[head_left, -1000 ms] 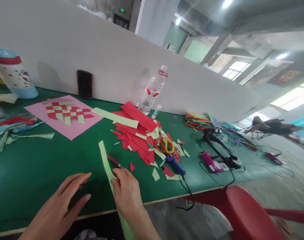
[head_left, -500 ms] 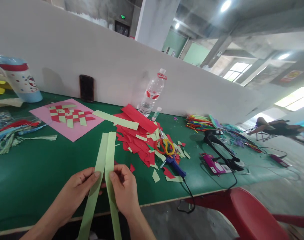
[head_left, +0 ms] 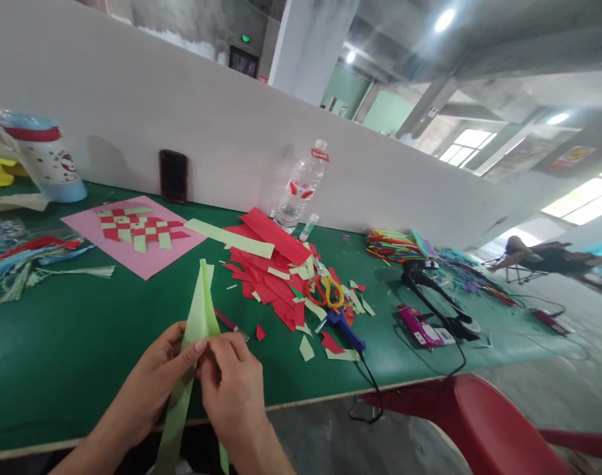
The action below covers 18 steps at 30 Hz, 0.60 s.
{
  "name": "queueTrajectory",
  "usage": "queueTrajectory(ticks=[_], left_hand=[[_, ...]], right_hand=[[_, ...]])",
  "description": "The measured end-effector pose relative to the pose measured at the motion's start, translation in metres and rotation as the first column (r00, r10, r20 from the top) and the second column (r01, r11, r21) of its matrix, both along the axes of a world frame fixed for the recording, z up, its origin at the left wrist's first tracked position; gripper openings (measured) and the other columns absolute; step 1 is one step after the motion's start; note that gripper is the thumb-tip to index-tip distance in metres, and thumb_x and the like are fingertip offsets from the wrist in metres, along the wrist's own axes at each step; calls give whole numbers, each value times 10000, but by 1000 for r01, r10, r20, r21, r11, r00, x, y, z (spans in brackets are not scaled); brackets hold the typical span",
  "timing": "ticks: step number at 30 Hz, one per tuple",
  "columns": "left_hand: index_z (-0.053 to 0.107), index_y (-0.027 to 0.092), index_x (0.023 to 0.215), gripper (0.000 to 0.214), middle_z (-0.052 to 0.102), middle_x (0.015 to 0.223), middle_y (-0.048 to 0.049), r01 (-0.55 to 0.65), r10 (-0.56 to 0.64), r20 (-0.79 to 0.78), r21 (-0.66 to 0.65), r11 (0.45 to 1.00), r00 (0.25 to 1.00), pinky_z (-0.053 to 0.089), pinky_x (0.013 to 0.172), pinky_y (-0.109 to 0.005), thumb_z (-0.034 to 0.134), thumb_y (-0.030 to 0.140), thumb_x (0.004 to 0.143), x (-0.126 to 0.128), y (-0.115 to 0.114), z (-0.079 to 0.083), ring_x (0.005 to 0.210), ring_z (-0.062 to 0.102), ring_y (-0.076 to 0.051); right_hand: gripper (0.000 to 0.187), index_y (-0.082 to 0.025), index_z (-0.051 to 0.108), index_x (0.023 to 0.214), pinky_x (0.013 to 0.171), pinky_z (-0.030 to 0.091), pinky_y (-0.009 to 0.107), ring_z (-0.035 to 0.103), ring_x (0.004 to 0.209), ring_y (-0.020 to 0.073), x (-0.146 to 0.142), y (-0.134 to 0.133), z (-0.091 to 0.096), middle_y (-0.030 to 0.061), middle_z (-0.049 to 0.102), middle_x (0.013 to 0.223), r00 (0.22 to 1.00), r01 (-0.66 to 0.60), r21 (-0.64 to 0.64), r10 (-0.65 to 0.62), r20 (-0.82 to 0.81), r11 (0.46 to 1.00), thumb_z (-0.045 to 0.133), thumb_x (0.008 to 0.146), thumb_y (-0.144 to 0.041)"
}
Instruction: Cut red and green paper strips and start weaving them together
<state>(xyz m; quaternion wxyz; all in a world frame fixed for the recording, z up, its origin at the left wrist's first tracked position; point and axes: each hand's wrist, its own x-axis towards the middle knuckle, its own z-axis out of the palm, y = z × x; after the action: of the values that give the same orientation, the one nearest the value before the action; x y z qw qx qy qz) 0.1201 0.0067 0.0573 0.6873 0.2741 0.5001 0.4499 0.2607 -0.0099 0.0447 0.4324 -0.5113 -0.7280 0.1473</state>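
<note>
Pale green paper strips (head_left: 197,316) stand up between my hands over the front of the table, their tops brought together and partly overlapping. My left hand (head_left: 165,369) pinches the left strip, thumb in front. My right hand (head_left: 234,382) is closed on the other strip close beside it, its fingertips touching near the left thumb. The strips' lower ends hang past the table edge. Behind my right hand lies a thin dark red stick-like tool (head_left: 229,323), partly hidden. Farther back, a woven red and green paper fish shape (head_left: 140,227) rests on a pink sheet (head_left: 150,264).
Red paper scraps (head_left: 276,297), scissors (head_left: 325,292) and a blue glue gun (head_left: 348,330) lie right of my hands. A water bottle (head_left: 298,188), glue stick (head_left: 309,227), phone (head_left: 173,176) and cup (head_left: 51,158) stand along the wall. A red stool (head_left: 503,422) is at front right.
The two strips stood side by side; their tops now come together, the right one bent across the left. My right hand has moved left against my left hand.
</note>
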Motion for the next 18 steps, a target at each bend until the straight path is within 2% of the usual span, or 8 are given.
queueTrajectory(ticks=[3, 7, 10, 13, 15, 18], left_hand=[[655, 250, 1089, 657, 787, 810, 31, -14, 14, -2, -3, 1000, 1000, 597, 661, -292, 991, 508, 586, -2, 1, 0, 681, 733, -186], [647, 244, 929, 544, 724, 698, 63, -32, 32, -6, 5, 999, 999, 572, 616, -268, 978, 514, 591, -4, 2, 2, 631, 690, -167], [662, 235, 930, 531, 737, 713, 52, -31, 31, -10, 12, 999, 999, 562, 592, -273, 974, 494, 588, -5, 3, 5, 616, 681, -169], [689, 230, 998, 540, 774, 768, 33, -41, 42, -13, 22, 999, 999, 576, 597, -302, 962, 457, 592, -6, 5, 8, 605, 693, -182], [700, 226, 1005, 535, 785, 788, 23, -55, 56, -14, 36, 998, 998, 584, 604, -318, 951, 456, 594, -7, 6, 9, 620, 711, -199], [701, 222, 1020, 536, 780, 777, 22, -72, 74, -19, 64, 995, 997, 586, 604, -316, 937, 481, 614, -9, 10, 9, 637, 712, -201]], right_hand=[[221, -191, 748, 1024, 830, 604, 285, 736, 887, 204, -4, -5, 6, 94, 738, 1002, 997, -74, -1, 74, -17, 997, 531, 994, -163], [231, -211, 752, 1090, 855, 612, 262, 747, 903, 182, 0, -7, 8, 80, 746, 1020, 984, -134, -56, 126, -126, 989, 537, 1014, -171], [231, -213, 734, 1116, 856, 619, 306, 742, 936, 208, 7, -5, 3, 87, 730, 1027, 992, -61, -85, 52, -113, 994, 578, 956, -154], [383, -195, 687, 1236, 866, 621, 371, 731, 989, 254, 11, -5, -1, 107, 724, 1078, 988, 8, -174, -35, -150, 985, 651, 856, -164], [449, -196, 654, 1287, 816, 622, 359, 744, 932, 247, 12, -7, -1, 94, 747, 1061, 956, -68, -320, -31, -292, 945, 679, 838, -193], [439, -208, 642, 1281, 690, 587, 297, 748, 787, 213, 11, -11, 2, 42, 777, 934, 847, -300, -524, -31, -531, 797, 690, 846, -240]])
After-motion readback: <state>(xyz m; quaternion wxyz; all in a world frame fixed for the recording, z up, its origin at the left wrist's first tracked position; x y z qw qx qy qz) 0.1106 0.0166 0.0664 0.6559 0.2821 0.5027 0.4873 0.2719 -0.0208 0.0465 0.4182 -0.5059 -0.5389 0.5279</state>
